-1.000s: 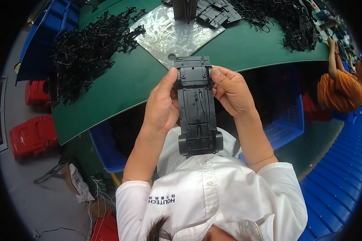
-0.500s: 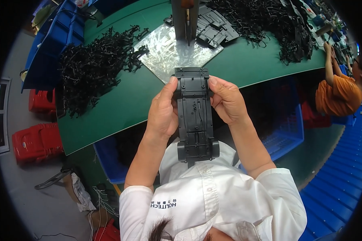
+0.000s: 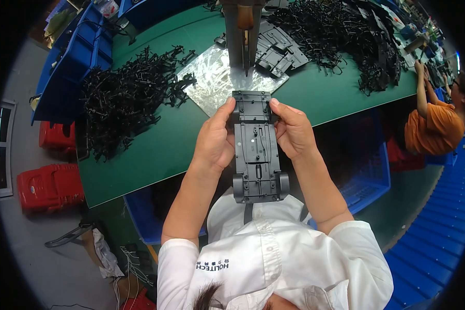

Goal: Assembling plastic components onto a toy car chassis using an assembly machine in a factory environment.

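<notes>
head view, the only feed i have: over the last second the framing has shifted, so more of the upright metal column [image 3: 237,39] with its pointed tip [image 3: 246,71] shows above the bright metal plate [image 3: 201,77]. the black moulded model-car chassis [image 3: 253,147] now appears slightly foreshortened, so i'd guess a small tilt. it's in front of the person's chest, narrow end overlapping the plate's near edge in view; can't tell if they touch. left hand [image 3: 215,139] and right hand [image 3: 296,129] have kept the same grip: thumbs on the far end's side edges, fingers closed in behind, mostly hidden. tangled black plastic parts [image 3: 124,98] on the green table [image 3: 134,178] and loose black chassis trays [image 3: 279,49] look undisturbed. my read: steady two-handed hold, handling no further along.
</notes>
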Demonstrator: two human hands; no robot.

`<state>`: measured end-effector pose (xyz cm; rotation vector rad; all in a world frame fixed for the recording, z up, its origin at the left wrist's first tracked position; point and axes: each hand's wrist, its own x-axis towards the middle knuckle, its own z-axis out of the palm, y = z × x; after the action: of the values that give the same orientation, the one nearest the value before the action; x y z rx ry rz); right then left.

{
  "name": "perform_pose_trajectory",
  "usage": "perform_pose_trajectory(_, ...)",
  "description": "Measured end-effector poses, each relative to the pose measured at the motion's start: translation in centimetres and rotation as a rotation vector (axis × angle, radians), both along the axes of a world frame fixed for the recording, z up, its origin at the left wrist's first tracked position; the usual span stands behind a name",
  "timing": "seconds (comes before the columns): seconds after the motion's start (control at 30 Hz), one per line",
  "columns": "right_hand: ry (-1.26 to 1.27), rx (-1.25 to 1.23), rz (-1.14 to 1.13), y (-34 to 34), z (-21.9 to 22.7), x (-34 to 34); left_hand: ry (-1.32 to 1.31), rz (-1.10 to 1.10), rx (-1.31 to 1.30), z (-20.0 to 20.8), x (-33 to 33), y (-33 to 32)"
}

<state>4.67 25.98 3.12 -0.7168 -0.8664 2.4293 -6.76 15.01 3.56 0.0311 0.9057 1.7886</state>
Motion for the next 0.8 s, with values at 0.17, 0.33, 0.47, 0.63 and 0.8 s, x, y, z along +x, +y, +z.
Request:
perform_pose_trajectory(0.17, 0.005, -0.002, -0.015, 1.2, -0.2, -0.4, -0.048, -0.034, 0.008, 0.2, -0.7, 1.3)
perform_pose_trajectory(0.33, 0.001, -0.015, -0.048, 1.8, 0.1, -1.0, -0.053, -0.016, -0.018, 0.7, -1.1, 2.2)
perform_pose_trajectory(0.47, 0.005, -0.032, -0.069, 2.4, 0.0, -1.3, -0.079, -0.022, -0.030, 0.8, -1.5, 2.8)
perform_pose_trajectory(0.63, -0.006, -0.027, -0.087, 2.9, -0.1, -1.5, -0.043, -0.021, -0.073, 0.7, -1.7, 3.4)
perform_pose_trajectory(0.8, 0.056, -0.092, -0.085, 3.2, 0.5, -1.7, -0.081, -0.025, -0.025, 0.6, -2.1, 3.7)
